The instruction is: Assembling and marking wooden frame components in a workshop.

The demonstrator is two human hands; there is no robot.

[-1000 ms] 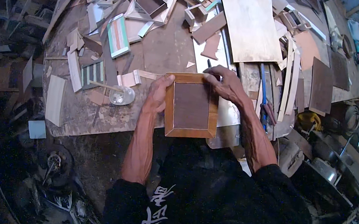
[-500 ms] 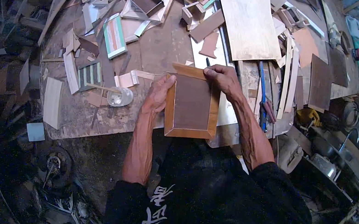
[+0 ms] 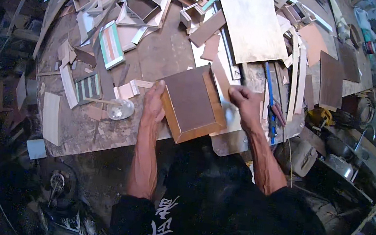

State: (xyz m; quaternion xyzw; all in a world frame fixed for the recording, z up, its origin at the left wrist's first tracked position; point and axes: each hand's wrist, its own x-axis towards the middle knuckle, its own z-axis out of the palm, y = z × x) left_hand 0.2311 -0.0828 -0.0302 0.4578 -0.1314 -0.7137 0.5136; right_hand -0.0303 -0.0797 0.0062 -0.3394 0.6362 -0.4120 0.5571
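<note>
My left hand point(image 3: 153, 102) is closed on the left edge of a shallow wooden tray-like frame point(image 3: 191, 134), tilted above the table's front edge. It has a dark brown panel point(image 3: 189, 99) and golden-brown sides along the left, near and right; no side strip stands along its far edge. Just right of it, my right hand point(image 3: 246, 106) is closed, its thumb and fingers pinching the end of a brown wooden strip point(image 3: 221, 78) that slants up and left beside the frame. Some blur lies below the right hand.
A clear jar point(image 3: 121, 109) with a stick across it stands left of the frame. Wood offcuts, a striped block point(image 3: 111, 45), small frames and a large pale board point(image 3: 253, 25) crowd the workbench point(image 3: 92, 137). A blue bar-like tool point(image 3: 271, 93) lies at right.
The strip has come away from the frame's far edge, moving right with my right hand. My left hand has tilted and turned the frame.
</note>
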